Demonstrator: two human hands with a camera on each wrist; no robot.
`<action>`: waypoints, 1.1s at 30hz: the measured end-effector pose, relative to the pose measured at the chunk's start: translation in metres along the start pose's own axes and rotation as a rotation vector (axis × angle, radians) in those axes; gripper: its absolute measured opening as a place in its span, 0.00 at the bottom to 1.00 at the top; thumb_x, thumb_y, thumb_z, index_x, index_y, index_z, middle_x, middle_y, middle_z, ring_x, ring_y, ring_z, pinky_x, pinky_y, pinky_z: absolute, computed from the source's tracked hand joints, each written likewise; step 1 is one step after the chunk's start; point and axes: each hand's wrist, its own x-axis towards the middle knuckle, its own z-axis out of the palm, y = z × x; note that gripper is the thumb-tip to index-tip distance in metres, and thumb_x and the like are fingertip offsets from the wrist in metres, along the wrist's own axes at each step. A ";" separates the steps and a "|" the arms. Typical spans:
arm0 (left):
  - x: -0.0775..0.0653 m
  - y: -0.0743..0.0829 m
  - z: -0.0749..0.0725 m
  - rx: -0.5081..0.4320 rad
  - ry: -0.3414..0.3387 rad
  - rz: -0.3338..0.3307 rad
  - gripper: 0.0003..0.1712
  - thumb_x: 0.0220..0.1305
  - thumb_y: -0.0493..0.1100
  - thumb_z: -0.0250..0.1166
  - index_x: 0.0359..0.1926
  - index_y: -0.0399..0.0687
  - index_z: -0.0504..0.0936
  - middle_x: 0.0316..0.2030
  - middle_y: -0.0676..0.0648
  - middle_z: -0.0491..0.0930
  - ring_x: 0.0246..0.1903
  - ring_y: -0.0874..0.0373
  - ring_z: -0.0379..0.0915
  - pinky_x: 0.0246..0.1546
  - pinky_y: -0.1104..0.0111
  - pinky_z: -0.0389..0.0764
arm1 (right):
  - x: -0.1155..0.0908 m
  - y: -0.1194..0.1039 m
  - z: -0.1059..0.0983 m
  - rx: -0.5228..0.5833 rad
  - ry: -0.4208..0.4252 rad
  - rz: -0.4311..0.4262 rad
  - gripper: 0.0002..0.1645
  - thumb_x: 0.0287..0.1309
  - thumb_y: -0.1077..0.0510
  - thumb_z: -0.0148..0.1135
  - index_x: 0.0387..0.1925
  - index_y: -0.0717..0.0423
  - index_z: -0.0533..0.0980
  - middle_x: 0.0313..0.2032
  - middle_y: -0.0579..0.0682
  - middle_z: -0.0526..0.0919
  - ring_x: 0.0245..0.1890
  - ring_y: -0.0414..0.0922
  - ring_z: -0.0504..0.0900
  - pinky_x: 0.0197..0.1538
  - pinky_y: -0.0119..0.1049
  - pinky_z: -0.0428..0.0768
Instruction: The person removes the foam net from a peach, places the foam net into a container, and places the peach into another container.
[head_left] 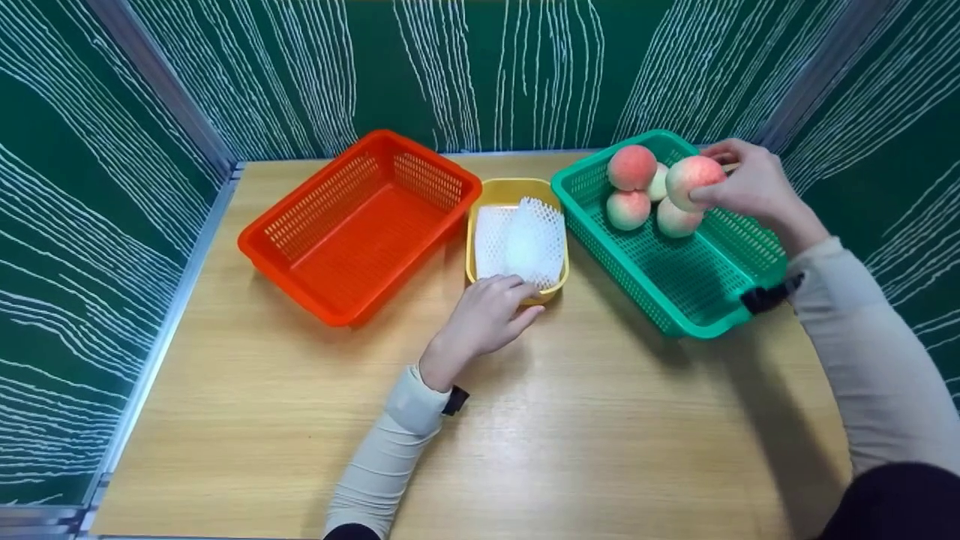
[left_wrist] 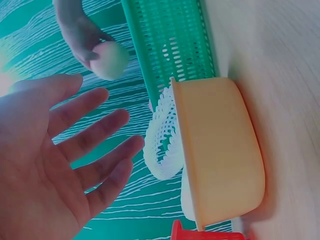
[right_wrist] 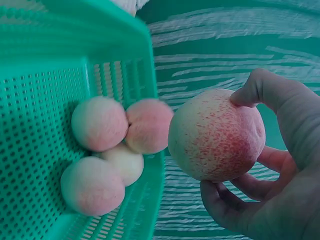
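Observation:
A pink and cream peach (right_wrist: 217, 135) is pinched between the thumb and fingers of my right hand (head_left: 757, 184), held up above the green basket (head_left: 615, 266). Several more peaches (head_left: 628, 210) lie together at that basket's far end. My left hand (head_left: 487, 315) is at the near rim of a small yellow bin (head_left: 471, 255), its fingers apart and loosely bent with nothing in them, as the left wrist view shows. White foam net sleeves (head_left: 536, 240) fill the bin, and one sleeve (left_wrist: 162, 137) sticks out past its rim.
An orange-red basket (head_left: 360, 247) with nothing in it stands left of the yellow bin. All the containers sit on a wooden table (head_left: 562, 435). Green panels (head_left: 480, 75) with white wavy lines enclose the back and sides.

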 end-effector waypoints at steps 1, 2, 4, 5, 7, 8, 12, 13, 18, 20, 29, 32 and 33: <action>0.000 0.000 0.000 -0.003 -0.003 0.001 0.15 0.68 0.52 0.60 0.46 0.47 0.84 0.38 0.50 0.80 0.38 0.56 0.75 0.44 0.66 0.76 | 0.006 0.001 -0.001 -0.007 -0.011 0.012 0.42 0.50 0.48 0.73 0.64 0.55 0.67 0.59 0.59 0.69 0.51 0.52 0.70 0.42 0.35 0.75; 0.001 -0.001 0.000 -0.003 -0.009 0.002 0.16 0.69 0.52 0.60 0.46 0.48 0.84 0.38 0.51 0.81 0.38 0.56 0.75 0.44 0.66 0.76 | 0.012 0.003 -0.002 -0.011 -0.018 0.023 0.42 0.51 0.47 0.73 0.64 0.56 0.66 0.60 0.60 0.69 0.51 0.52 0.70 0.42 0.35 0.75; 0.001 -0.001 0.001 -0.010 -0.018 -0.001 0.15 0.68 0.51 0.60 0.46 0.48 0.84 0.38 0.51 0.81 0.38 0.57 0.75 0.44 0.66 0.76 | 0.023 0.007 -0.002 -0.025 -0.033 0.038 0.42 0.51 0.46 0.72 0.64 0.57 0.66 0.60 0.60 0.68 0.51 0.52 0.70 0.42 0.35 0.76; 0.000 -0.001 0.002 -0.013 -0.023 -0.002 0.14 0.68 0.51 0.61 0.45 0.48 0.84 0.38 0.51 0.81 0.38 0.57 0.75 0.43 0.66 0.75 | 0.028 0.010 -0.002 -0.034 -0.038 0.043 0.43 0.52 0.45 0.72 0.64 0.58 0.65 0.60 0.61 0.68 0.51 0.52 0.70 0.41 0.35 0.76; 0.001 -0.001 0.002 -0.017 -0.031 -0.003 0.14 0.68 0.51 0.61 0.45 0.49 0.85 0.38 0.52 0.81 0.39 0.57 0.75 0.44 0.66 0.75 | 0.037 0.014 -0.002 -0.036 -0.045 0.052 0.43 0.52 0.44 0.71 0.63 0.59 0.65 0.60 0.61 0.68 0.50 0.52 0.70 0.42 0.35 0.75; 0.001 -0.001 0.002 -0.015 -0.036 -0.002 0.14 0.68 0.51 0.60 0.45 0.49 0.85 0.39 0.52 0.81 0.39 0.57 0.75 0.44 0.66 0.75 | 0.042 0.016 -0.002 -0.037 -0.049 0.055 0.43 0.52 0.44 0.71 0.63 0.59 0.65 0.59 0.61 0.69 0.50 0.52 0.70 0.42 0.35 0.76; 0.001 0.000 0.001 -0.020 -0.056 0.000 0.15 0.69 0.53 0.59 0.45 0.50 0.85 0.40 0.53 0.81 0.42 0.58 0.75 0.46 0.66 0.75 | 0.059 0.021 -0.002 -0.054 -0.062 0.061 0.42 0.53 0.45 0.70 0.63 0.61 0.65 0.58 0.62 0.70 0.49 0.52 0.71 0.40 0.35 0.76; 0.001 0.000 0.001 -0.025 -0.060 0.000 0.15 0.70 0.53 0.58 0.45 0.50 0.85 0.41 0.53 0.81 0.42 0.58 0.75 0.47 0.66 0.74 | 0.062 0.022 -0.002 -0.062 -0.063 0.062 0.42 0.53 0.45 0.70 0.63 0.62 0.65 0.58 0.62 0.70 0.49 0.52 0.71 0.39 0.35 0.76; 0.002 0.000 0.001 -0.049 -0.077 0.004 0.14 0.70 0.52 0.59 0.45 0.51 0.85 0.40 0.54 0.81 0.43 0.60 0.74 0.47 0.68 0.74 | 0.076 0.027 0.000 -0.089 -0.084 0.096 0.45 0.53 0.43 0.68 0.64 0.63 0.64 0.59 0.62 0.68 0.50 0.53 0.70 0.42 0.39 0.76; 0.002 0.000 0.001 -0.054 -0.084 0.009 0.14 0.70 0.52 0.59 0.45 0.50 0.85 0.41 0.53 0.81 0.43 0.60 0.74 0.48 0.68 0.74 | 0.079 0.030 0.001 -0.101 -0.101 0.117 0.46 0.53 0.40 0.67 0.65 0.61 0.63 0.60 0.62 0.67 0.50 0.54 0.69 0.44 0.43 0.75; 0.001 -0.003 0.002 -0.084 -0.127 -0.013 0.12 0.68 0.49 0.61 0.46 0.50 0.85 0.41 0.52 0.82 0.43 0.59 0.75 0.46 0.67 0.76 | 0.088 0.038 0.003 -0.187 -0.110 0.142 0.52 0.49 0.33 0.68 0.65 0.59 0.63 0.59 0.62 0.68 0.50 0.56 0.70 0.42 0.46 0.74; 0.001 -0.003 0.003 -0.093 -0.152 -0.028 0.14 0.69 0.50 0.60 0.46 0.50 0.85 0.41 0.53 0.82 0.43 0.59 0.75 0.46 0.68 0.76 | 0.090 0.037 0.003 -0.185 -0.119 0.159 0.53 0.49 0.33 0.67 0.68 0.59 0.61 0.61 0.63 0.67 0.52 0.57 0.69 0.44 0.47 0.74; 0.001 -0.004 0.003 -0.096 -0.157 -0.031 0.14 0.69 0.51 0.59 0.47 0.50 0.84 0.42 0.53 0.82 0.43 0.59 0.75 0.46 0.68 0.76 | 0.091 0.036 0.003 -0.181 -0.123 0.164 0.54 0.50 0.33 0.67 0.69 0.58 0.61 0.62 0.63 0.66 0.53 0.57 0.69 0.45 0.48 0.74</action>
